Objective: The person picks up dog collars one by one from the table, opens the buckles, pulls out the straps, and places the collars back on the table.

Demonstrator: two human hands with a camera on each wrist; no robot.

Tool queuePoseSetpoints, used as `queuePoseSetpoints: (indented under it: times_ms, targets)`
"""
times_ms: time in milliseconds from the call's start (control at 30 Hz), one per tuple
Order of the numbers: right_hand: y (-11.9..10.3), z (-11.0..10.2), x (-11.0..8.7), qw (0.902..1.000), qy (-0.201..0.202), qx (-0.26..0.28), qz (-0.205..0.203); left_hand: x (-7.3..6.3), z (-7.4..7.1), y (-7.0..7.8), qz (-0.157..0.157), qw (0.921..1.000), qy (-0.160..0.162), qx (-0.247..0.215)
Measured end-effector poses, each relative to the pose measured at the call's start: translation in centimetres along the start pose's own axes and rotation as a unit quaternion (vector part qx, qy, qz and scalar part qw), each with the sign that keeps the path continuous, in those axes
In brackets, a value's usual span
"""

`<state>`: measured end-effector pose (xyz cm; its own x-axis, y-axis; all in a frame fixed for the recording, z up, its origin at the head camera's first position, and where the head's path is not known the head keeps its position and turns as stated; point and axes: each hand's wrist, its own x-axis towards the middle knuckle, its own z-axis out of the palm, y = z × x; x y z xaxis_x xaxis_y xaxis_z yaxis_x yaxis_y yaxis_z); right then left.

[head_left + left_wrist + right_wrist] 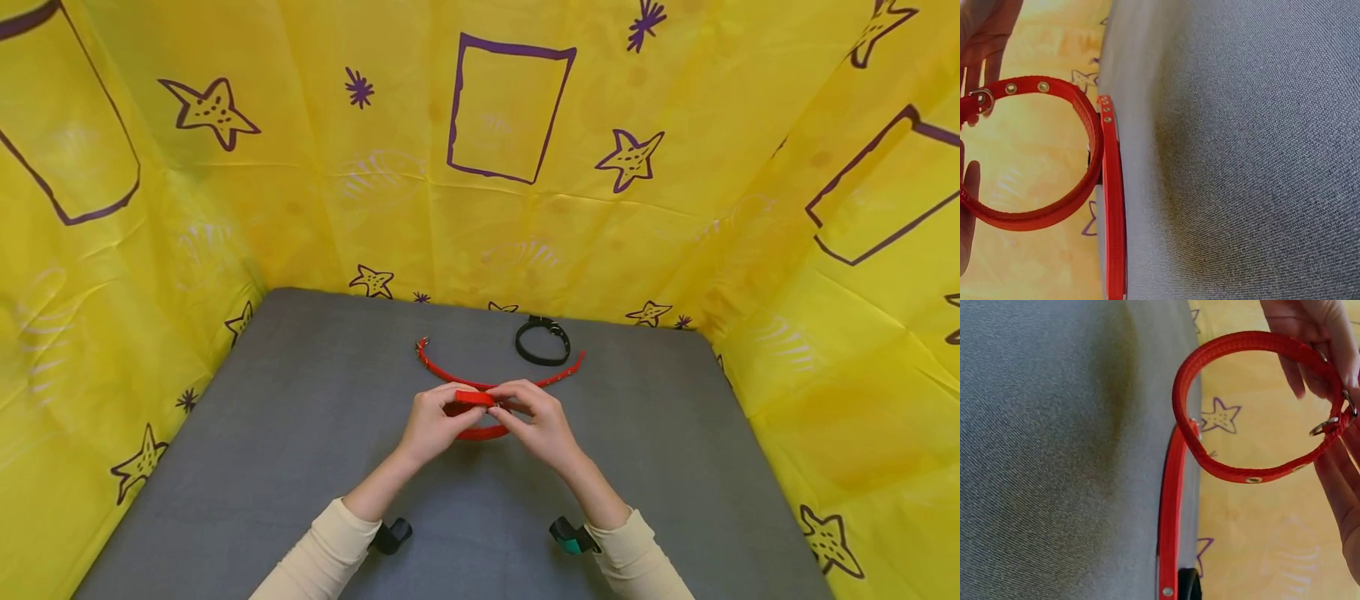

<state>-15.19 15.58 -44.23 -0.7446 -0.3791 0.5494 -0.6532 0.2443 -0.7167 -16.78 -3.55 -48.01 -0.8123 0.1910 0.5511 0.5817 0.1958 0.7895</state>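
A red collar (482, 432) with metal eyelets is bent into a loop between my two hands. My left hand (433, 423) pinches its strap between thumb and fingers. On the other side, my right hand (542, 423) pinches the collar where the strap overlaps, by the metal buckle (1350, 406). A small D-ring (1324, 427) hangs beside that buckle in the right wrist view. The fingertips of both hands nearly meet in the head view. Behind them, a second red collar (442, 367) lies unfastened in a curve on the grey surface, its middle partly hidden by the hands.
A black collar (542, 362), fastened in a ring, sits at the back of the grey table (300, 433), just beyond the unfastened red one. Yellow cloth walls (405, 217) printed with purple stars stand along the back and both sides.
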Motion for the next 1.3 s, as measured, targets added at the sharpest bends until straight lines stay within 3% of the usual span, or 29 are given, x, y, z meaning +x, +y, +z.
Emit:
queuePoseSetpoints:
  times_ms: [200,300,400,567,667,767,867,1033,1133,1300]
  targets:
    - [0.0,-0.6,0.0,0.9986,-0.021,0.016,0.046,0.5,-1.1,3.3,-0.053,0.9978,-0.003,-0.039]
    - [0.2,-0.7,-0.2,0.9977,-0.018,0.019,0.063,0.6,-1.4,3.6,-0.075,0.9959,-0.005,-0.049]
    - [0.2,-0.7,-0.2,0.9975,-0.009,0.022,0.067,0.6,-1.5,3.3,-0.08,0.9948,-0.015,-0.061]
    - [0.4,-0.6,-0.3,0.9988,-0.008,0.009,0.048,0.3,-1.4,1.0,-0.118,0.9868,-0.051,-0.098]
    - [1.6,-0.3,-0.6,0.9991,-0.011,-0.007,0.04,0.1,-1.6,0.1,-0.137,0.9827,-0.079,-0.097]
    - [2.9,-0.1,-0.9,0.9989,-0.02,-0.034,0.026,0.2,-1.8,-0.1,-0.111,0.9873,-0.1,-0.054]
    - [3.5,0.0,-1.1,0.9972,-0.034,-0.066,0.003,0.4,-2.0,-0.1,-0.063,0.992,-0.108,0.017]
    - [3.1,-0.1,-1.0,0.9941,-0.045,-0.096,-0.022,0.6,-2.0,0.0,0.004,0.9881,-0.107,0.111]
    - [3.1,-0.2,-1.0,0.9944,-0.043,-0.093,-0.028,0.6,-2.0,0.0,0.016,0.9873,-0.102,0.121]
    - [3.5,-0.2,-1.2,0.997,-0.034,-0.067,-0.018,0.5,-2.1,-0.2,0.01,0.9924,-0.09,0.084]
